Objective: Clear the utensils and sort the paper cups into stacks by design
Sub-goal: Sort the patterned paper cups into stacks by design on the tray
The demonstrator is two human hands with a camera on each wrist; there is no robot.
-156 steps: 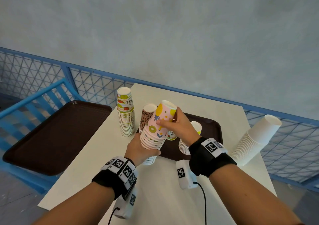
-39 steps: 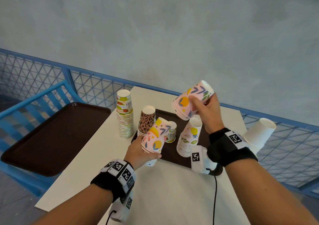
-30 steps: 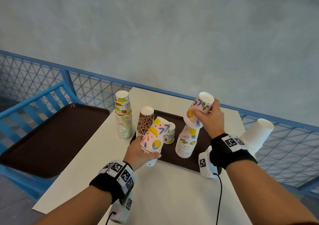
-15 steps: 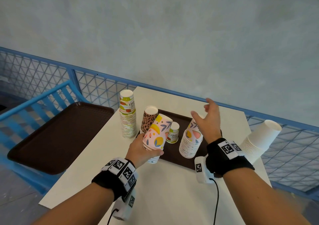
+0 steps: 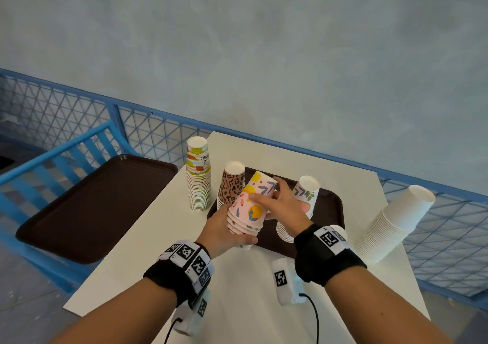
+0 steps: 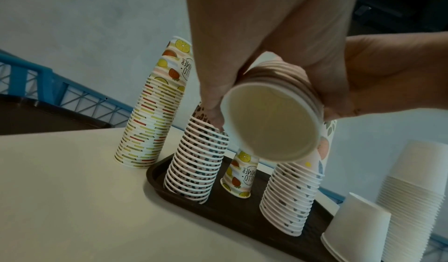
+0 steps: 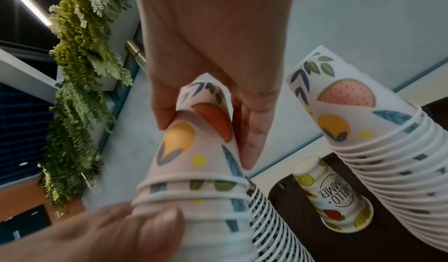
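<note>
Head view: brown tray (image 5: 331,206) carries three cup stacks (inverted), left hand (image 5: 219,227) and right hand (image 5: 284,206) gripping pink fruit-print cups (image 5: 248,211).

In the head view, the right hand (image 5: 284,207) hides the single fruit-print cup and much of the pink fruit stack (image 5: 303,206) behind it. The left hand (image 7: 101,233) is blurred in the right wrist view. The plain white stack (image 6: 417,204) runs off the left wrist picture's edge.

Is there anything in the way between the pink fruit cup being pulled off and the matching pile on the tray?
Nothing visible. The right hand pinches the top cup of the held bundle, and the matching stack stands just beyond that hand on the tray.
</note>
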